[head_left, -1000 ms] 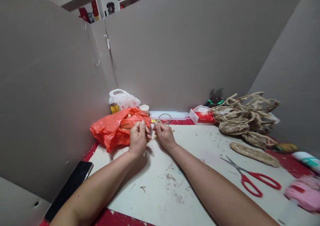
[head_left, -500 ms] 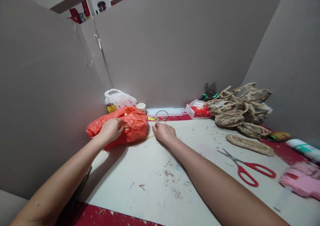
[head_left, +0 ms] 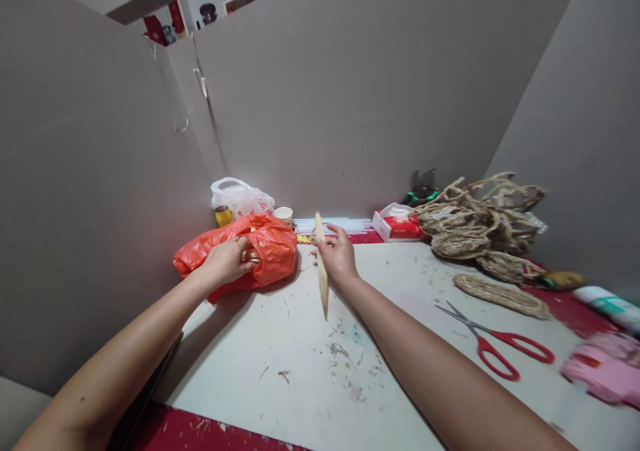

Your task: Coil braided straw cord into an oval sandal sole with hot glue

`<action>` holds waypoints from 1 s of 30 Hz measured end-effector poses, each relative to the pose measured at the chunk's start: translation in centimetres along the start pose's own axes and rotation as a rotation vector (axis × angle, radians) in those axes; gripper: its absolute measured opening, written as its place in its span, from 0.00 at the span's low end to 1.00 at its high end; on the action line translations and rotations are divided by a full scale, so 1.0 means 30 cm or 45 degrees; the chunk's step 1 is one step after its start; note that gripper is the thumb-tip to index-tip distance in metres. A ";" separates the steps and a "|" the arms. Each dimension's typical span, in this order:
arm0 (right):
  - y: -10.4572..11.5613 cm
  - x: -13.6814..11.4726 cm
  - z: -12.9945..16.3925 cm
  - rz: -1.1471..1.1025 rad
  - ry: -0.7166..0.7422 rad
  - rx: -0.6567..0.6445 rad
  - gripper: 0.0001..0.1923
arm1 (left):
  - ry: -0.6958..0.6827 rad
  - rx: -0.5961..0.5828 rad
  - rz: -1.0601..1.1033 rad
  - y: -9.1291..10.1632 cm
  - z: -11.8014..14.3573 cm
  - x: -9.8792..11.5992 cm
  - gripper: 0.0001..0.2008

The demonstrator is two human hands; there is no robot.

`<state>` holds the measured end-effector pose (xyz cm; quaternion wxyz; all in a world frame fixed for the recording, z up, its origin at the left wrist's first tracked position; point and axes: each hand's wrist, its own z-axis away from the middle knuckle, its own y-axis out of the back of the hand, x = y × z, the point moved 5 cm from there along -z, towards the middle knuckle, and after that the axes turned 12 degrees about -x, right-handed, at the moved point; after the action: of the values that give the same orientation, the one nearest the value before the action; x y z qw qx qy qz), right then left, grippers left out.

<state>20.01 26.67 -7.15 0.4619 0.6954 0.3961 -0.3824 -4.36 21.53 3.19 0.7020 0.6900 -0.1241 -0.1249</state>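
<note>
A crumpled orange-red plastic bag [head_left: 275, 254] lies at the back left of the white work surface [head_left: 270, 351]. My left hand [head_left: 227, 261] is closed at its mouth, fingers curled over the plastic; some pale brown contents show there, partly hidden. To the right of the bag, my right hand [head_left: 340, 254] pinches a pale, flat strip [head_left: 323, 284] tapering at both ends, perhaps dried husk or thin wood. The strip stands nearly upright in the view, its lower tip pointing toward me.
Red-handled scissors [head_left: 493, 338] lie open at right, near a braided sole-shaped piece [head_left: 500, 296] and a heap of braided cord [head_left: 480, 228]. A pink glue gun [head_left: 605, 371] rests at the right edge. Behind are a tissue pack [head_left: 400, 224], paper cup [head_left: 283, 215] and white bag [head_left: 243, 198].
My right hand has lifted the strip off the surface beside the bag and turned it from lying sideways to nearly upright. My left hand stays at the bag's mouth.
</note>
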 end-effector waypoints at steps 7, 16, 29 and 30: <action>0.006 0.042 -0.019 -0.152 -0.013 0.057 0.12 | 0.042 -0.005 0.044 0.046 0.002 -0.044 0.09; -0.007 0.010 0.004 -0.249 0.015 0.075 0.24 | 0.127 0.033 0.004 0.050 -0.105 -0.057 0.08; -0.034 0.049 -0.003 -0.240 -0.043 -0.051 0.13 | -0.154 0.113 0.298 0.057 -0.157 -0.059 0.08; -0.036 0.048 -0.003 -0.236 -0.042 -0.059 0.14 | -0.167 0.141 0.315 0.063 -0.146 -0.060 0.07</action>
<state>19.61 27.31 -8.79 0.4471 0.6385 0.4599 -0.4254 -4.51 26.29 4.99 0.6633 0.6975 -0.2605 -0.0751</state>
